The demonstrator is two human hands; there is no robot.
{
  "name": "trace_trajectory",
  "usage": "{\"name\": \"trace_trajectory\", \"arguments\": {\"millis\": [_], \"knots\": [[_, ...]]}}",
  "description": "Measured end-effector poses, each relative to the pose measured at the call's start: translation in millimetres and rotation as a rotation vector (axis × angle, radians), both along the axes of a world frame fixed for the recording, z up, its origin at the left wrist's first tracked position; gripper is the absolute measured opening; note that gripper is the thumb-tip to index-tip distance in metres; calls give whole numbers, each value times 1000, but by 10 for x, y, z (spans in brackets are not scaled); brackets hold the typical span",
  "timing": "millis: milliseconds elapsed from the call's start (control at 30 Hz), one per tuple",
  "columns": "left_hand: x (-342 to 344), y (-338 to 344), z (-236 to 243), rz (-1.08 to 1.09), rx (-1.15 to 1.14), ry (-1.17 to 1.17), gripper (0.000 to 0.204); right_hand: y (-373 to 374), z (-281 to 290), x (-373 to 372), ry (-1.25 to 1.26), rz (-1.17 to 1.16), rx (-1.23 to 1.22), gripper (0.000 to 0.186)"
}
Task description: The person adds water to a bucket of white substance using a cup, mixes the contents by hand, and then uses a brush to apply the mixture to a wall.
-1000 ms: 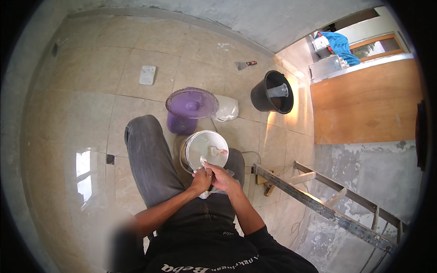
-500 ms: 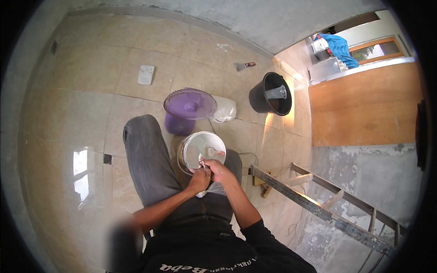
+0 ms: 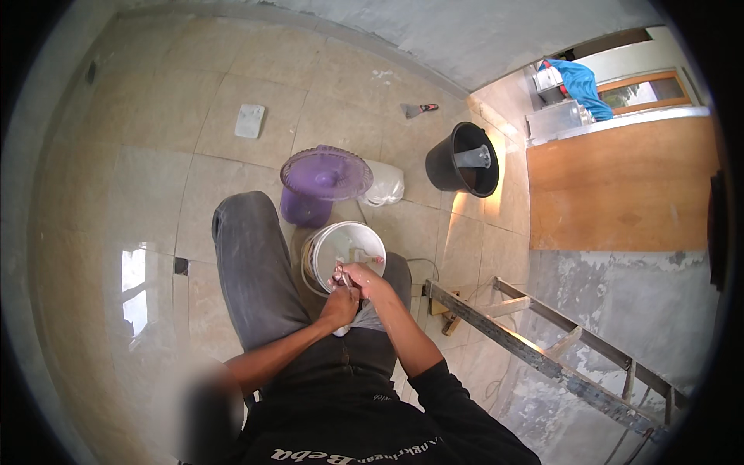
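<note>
Both my hands are closed over the near rim of a white bucket [image 3: 359, 235] between my knees. My left hand [image 3: 343, 302] grips a thin, whitish object [image 3: 345, 280], too small to identify. My right hand [image 3: 360, 275] closes over its upper part, with white smears on the fingers. Inside the bucket are pale liquid and a paintbrush [image 3: 370, 259]. A translucent plastic bag [image 3: 366, 317] lies in my lap, just below my hands. Beyond the bucket stand a purple container [image 3: 306, 211] with a round ribbed plastic piece [image 3: 325, 170] on top and a white sack [image 3: 384, 186].
A black bucket [image 3: 448, 161] with a grey object inside stands right, near a scraper [image 3: 419, 110]. A white slab [image 3: 249, 122] lies on the tiles [image 3: 155, 101]. A paint-spattered ladder [image 3: 511, 333] lies at lower right, beside cables. A plywood board [image 3: 612, 186] edges an opening.
My right hand has edged up and left along the held object, its fingers now more curled above my left hand. The bucket and surroundings look the same.
</note>
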State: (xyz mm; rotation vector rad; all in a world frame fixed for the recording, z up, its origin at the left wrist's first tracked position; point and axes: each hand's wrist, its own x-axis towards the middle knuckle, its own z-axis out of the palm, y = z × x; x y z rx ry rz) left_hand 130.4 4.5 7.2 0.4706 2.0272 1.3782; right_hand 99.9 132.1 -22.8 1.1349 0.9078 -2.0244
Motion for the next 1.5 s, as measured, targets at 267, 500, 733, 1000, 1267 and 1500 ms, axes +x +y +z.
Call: {"name": "trace_trajectory", "arguments": {"millis": [267, 500, 733, 1000, 1267, 1500], "knots": [[156, 18, 45, 73, 43, -203, 33, -14, -7, -126, -93, 227, 63, 17], [82, -3, 57, 206, 91, -204, 34, 3, 227, -99, -86, 221, 87, 38], [19, 37, 41, 230, 118, -260, 35, 16, 534, 92, 7, 247, 166, 45], [87, 49, -92, 153, 102, -249, 40, 30, 676, 218, 183, 395, 409, 33], [25, -27, 219, -29, 76, -260, 42, 32, 736, 444, 625, 452, 1031, 25], [83, -45, 142, -154, 246, -361, 32, -20, 1172, 497, 880, 417, 1241, 16]]}}
